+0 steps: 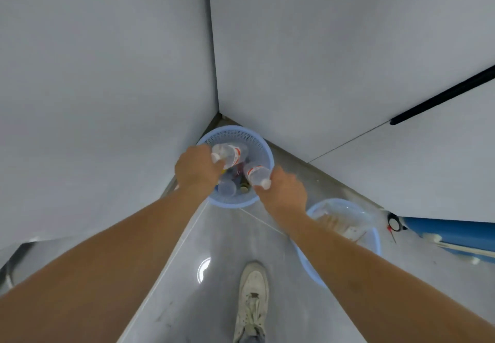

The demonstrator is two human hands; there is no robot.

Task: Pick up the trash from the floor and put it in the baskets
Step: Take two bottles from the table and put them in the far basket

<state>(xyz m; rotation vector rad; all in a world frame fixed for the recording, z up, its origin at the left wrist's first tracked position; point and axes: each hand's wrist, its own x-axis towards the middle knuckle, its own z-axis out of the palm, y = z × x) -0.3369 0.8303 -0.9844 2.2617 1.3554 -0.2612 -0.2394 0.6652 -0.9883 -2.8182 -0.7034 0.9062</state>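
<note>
1. While the left hand [197,168] grips one clear plastic water bottle [230,154] over the round pale-blue mesh basket [261,146] in the corner, a sideways release could bounce it off the rim.
2. The right hand [285,191] is closed on a second clear plastic bottle [257,174] by its cap end; near the rim, it could tumble onto the grey tiled floor [214,235].

At six o'clock stands my white laced sneaker [253,300] on grey glossy tile floor [214,235]; at three o'clock, a blue plastic drum [455,233].
</note>
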